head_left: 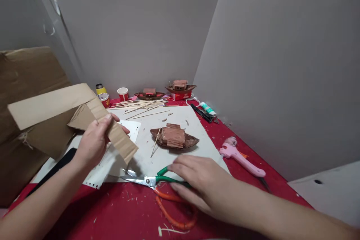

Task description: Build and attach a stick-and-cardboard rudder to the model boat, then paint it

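Note:
In the head view, my left hand (94, 138) is closed around a bent, L-shaped piece of cardboard (122, 138), raised above the white paper. One arm of it points to the far left and a narrower strip points down to the right. My right hand (201, 182) has its thumb and fingers around the green handle of the scissors (147, 181); its other fingers are partly hidden. The scissors' orange handle loop lies toward me, and their blades point left under the cardboard strip. A brown model boat (174, 137) with a roofed cabin sits just beyond my right hand.
Thin wooden sticks (140, 104) lie at the back, near two more model boats (180, 86) and a paper cup (123, 93). A pink glue gun (243, 159) rests at the right on the red tablecloth (118, 213). Large cardboard (25, 71) stands at the left.

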### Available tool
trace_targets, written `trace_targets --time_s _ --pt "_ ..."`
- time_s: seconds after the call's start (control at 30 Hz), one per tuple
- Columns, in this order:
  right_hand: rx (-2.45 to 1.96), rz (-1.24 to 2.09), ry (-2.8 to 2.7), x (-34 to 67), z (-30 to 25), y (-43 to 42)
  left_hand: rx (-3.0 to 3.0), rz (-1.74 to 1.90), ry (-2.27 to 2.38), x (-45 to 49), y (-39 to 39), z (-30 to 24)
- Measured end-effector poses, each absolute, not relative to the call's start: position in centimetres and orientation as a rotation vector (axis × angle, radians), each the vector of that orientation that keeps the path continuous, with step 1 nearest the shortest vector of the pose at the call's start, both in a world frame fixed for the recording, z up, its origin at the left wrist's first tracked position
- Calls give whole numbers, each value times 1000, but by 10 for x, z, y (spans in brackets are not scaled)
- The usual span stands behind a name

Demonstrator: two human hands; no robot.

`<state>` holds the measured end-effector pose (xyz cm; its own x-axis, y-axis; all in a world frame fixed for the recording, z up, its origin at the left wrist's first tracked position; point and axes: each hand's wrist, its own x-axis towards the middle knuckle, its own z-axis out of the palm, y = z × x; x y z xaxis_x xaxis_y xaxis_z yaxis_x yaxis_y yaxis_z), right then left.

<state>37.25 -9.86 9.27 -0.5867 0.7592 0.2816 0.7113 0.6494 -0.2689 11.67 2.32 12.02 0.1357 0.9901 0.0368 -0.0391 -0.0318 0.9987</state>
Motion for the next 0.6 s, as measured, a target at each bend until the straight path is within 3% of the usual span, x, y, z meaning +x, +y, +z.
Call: trace_targets --time_s 0.2,0.6 --pt "-1474 405 -2631 374 52 -108 1240 1143 1106 107 33 117" --pt "-1575 629 -2636 370 53 -95 1230 977 969 119 35 117"
